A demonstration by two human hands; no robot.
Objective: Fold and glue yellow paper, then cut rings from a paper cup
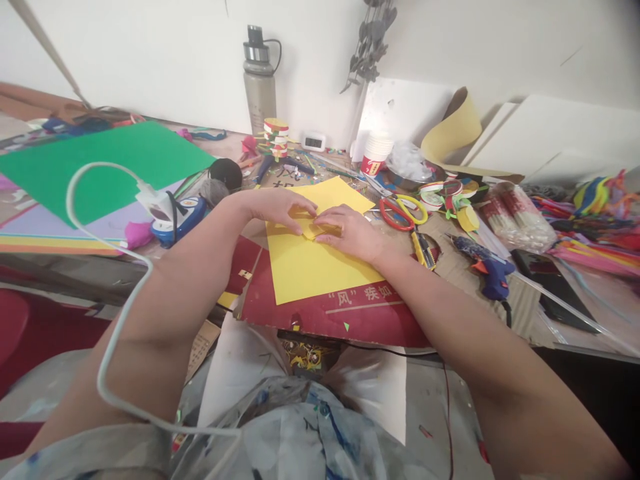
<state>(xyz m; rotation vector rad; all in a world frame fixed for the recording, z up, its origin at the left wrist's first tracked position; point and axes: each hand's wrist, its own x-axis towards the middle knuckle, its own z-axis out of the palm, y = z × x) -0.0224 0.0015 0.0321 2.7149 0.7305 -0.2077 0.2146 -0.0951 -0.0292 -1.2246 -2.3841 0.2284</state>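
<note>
A sheet of yellow paper [310, 273] lies over a red printed cardboard piece [350, 320] in front of me. Above the sheet, my left hand [280, 205] and my right hand [353, 233] meet with curled fingers. Between their fingertips is a small folded yellow paper piece [311, 229], its lower part visible and the rest partly hidden by the fingers. Just right of my right hand lie red-handled scissors [395, 213], yellow-handled scissors [414, 210] and a yellow utility knife [423, 250].
A blue glue gun [487, 267] and a black phone [550, 287] lie at the right. Green paper [115, 167] covers the left side. At the back stand a water bottle [260, 87] and paper cups [376, 153]. A white cable [107, 353] hangs across my left arm.
</note>
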